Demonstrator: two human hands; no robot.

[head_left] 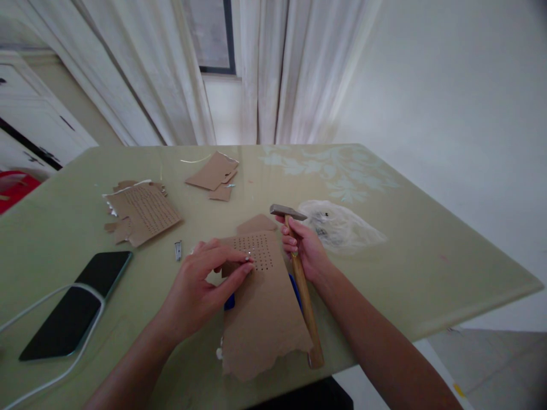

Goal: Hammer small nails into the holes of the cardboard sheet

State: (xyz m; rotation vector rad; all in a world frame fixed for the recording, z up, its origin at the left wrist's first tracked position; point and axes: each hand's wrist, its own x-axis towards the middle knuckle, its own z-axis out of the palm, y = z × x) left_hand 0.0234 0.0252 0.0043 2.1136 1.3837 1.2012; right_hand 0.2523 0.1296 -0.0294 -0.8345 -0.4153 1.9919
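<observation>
My right hand (pixel 304 248) is wrapped round the upper shaft of a wooden-handled hammer (pixel 304 296), just below its grey metal head. My left hand (pixel 204 285) pinches a small nail at its fingertips and holds it against a torn brown cardboard sheet (pixel 265 316). That sheet lies in front of me and carries a grid of small holes and nail heads near its top. Something blue peeks out from under the cardboard.
Loose nails (pixel 178 249) lie left of the sheet. More cardboard pieces (pixel 143 212) lie farther back, and other scraps (pixel 216 173) lie beyond them. A black phone (pixel 79 304) with a white cable rests at left. A clear plastic bag (pixel 339 226) lies right of the hammer. The pale green table's edge (pixel 470 310) runs near right.
</observation>
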